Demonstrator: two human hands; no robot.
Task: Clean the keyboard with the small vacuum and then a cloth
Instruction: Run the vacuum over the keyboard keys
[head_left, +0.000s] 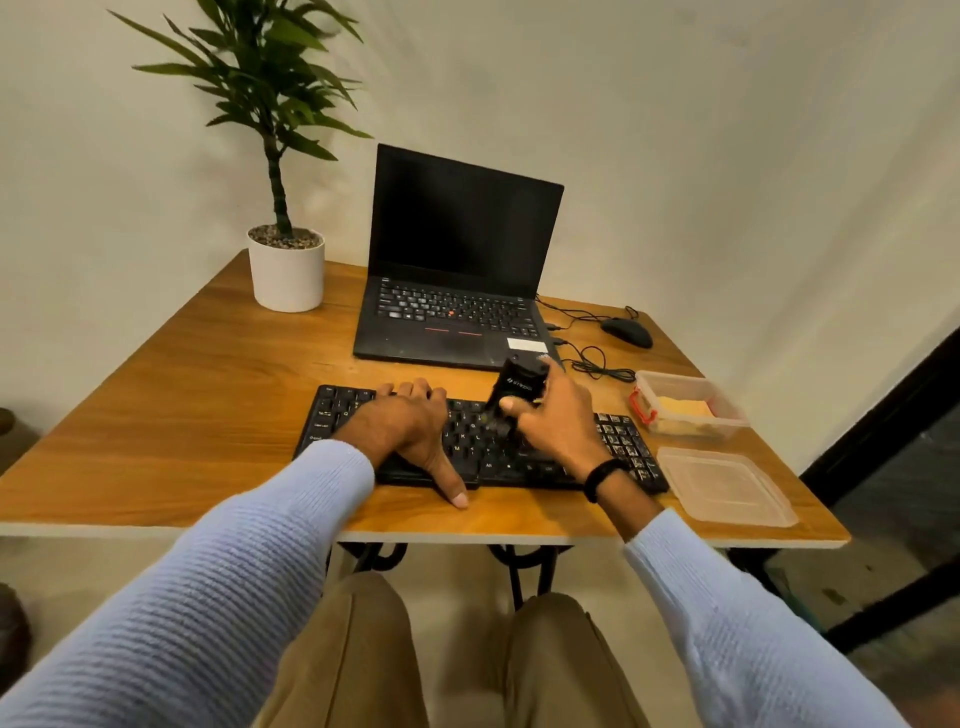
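Running the small vacuum over the keyboard, nozzle end down among the middle keys; blurred there, so cannot tell whether touching. Held in the right hand, fingers curled round the black body, thumb across the front. Looks light and rigid, a one-hand tool in smooth plastic. Best taken round the middle of the body, as here, well clear of the nozzle.

Pinning the keyboard's left half with the left hand: fingers laid out flat over the keys, thumb stretched past the near edge onto the desk, gripping nothing.

Lies flat, that keyboard, along the near side of the desk, in front of the open laptop. Judged thin, light and stiff, and likely to skate on smooth wood under a moving nozzle, hence the steadying palm. Better pressed flat or taken by both short ends than lifted by one corner. Worth going gently on the keycaps, too: could pop loose under a hard scrape.

Off to the right, near the keyboard's end, a clear tub with what looks like a yellow cloth inside, and a lid lying nearer. If cloth, then soft and limp, easy to pinch anywhere.

Vacuuming stage, by the look; wiping not yet begun.
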